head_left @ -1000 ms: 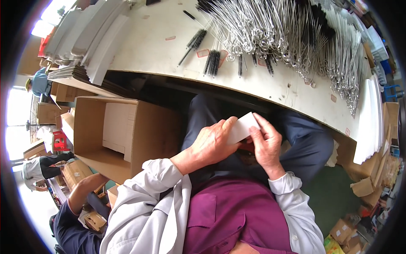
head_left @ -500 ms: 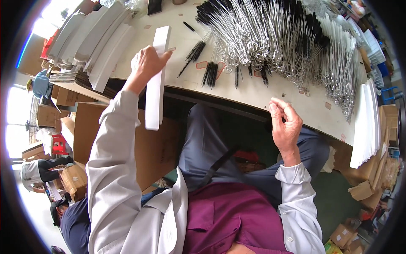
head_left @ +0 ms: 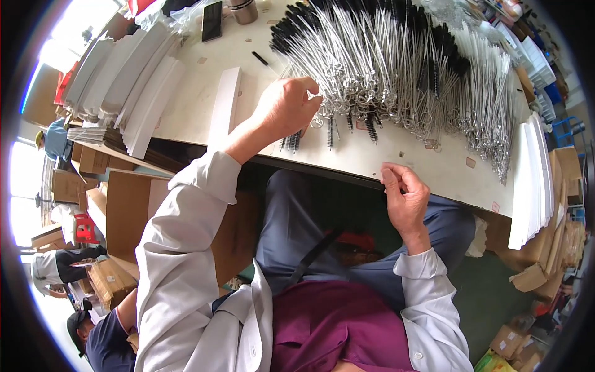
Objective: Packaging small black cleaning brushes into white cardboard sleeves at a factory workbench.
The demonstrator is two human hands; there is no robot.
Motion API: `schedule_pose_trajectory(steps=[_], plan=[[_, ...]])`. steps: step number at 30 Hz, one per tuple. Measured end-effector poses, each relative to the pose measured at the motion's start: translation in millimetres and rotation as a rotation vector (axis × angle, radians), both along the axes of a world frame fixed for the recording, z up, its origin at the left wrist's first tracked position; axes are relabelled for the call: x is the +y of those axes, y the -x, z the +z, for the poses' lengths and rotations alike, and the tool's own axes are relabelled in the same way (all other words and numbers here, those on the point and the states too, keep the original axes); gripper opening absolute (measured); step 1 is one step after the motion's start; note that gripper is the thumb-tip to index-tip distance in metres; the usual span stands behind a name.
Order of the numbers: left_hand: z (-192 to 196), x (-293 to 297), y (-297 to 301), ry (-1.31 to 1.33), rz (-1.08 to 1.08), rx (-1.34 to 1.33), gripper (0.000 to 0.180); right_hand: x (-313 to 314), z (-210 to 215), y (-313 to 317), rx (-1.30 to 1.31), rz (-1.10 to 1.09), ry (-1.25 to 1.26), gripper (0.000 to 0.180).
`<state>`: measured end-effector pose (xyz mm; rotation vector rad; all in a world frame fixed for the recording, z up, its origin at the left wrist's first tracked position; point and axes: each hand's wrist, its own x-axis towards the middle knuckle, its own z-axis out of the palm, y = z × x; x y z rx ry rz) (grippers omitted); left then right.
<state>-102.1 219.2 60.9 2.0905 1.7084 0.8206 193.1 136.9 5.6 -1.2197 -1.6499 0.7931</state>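
My left hand point(head_left: 286, 110) reaches over the small group of black-bristled brushes point(head_left: 290, 142) near the table's front edge. Its fingers are bent, with a gap between forefinger and thumb and nothing seen held; it partly covers those brushes. A long white narrow box point(head_left: 224, 102) lies on the table left of that hand, its near end hidden behind my wrist and sleeve. At the front edge, my right hand point(head_left: 406, 201) is loosely closed, thumb and fingertips close together, with nothing visible in it. Beyond both hands is a large heap of wire-handled brushes point(head_left: 365, 68) with looped ends.
White flat boxes point(head_left: 133, 74) are stacked at the left, and more white strips point(head_left: 534, 186) stand at the right edge. A phone point(head_left: 212, 22) and a metal cup point(head_left: 243, 11) are at the back. Cardboard boxes point(head_left: 127, 214) and a person point(head_left: 108, 338) are on my left.
My left hand has let go of the white box, which now lies on the table, and moved right to the small brushes. My right hand has shifted slightly left and nearer to me.
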Motion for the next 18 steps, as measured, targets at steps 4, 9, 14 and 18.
schedule_pose_trajectory(steps=[4, 9, 14, 18], plan=[[-2.7, -8.0, -23.3, -0.159, -0.085, 0.025, 0.02, 1.1, -1.6, -5.0, -0.009, -0.01, 0.026, 0.017], [-10.3, 13.1, -21.6, -0.192, 0.068, -0.153, 0.026, 1.8, -2.4, 1.7, -0.016, 0.005, -0.069, 0.013], [-2.6, 48.8, -27.1, -0.114, 0.158, -0.087, 0.033, 2.6, -10.0, 0.2, -0.018, 0.004, -0.108, 0.009], [0.5, 62.1, -27.5, -0.101, 0.165, -0.096, 0.028, 2.3, -7.2, 0.8, -0.017, 0.017, -0.138, 0.007]])
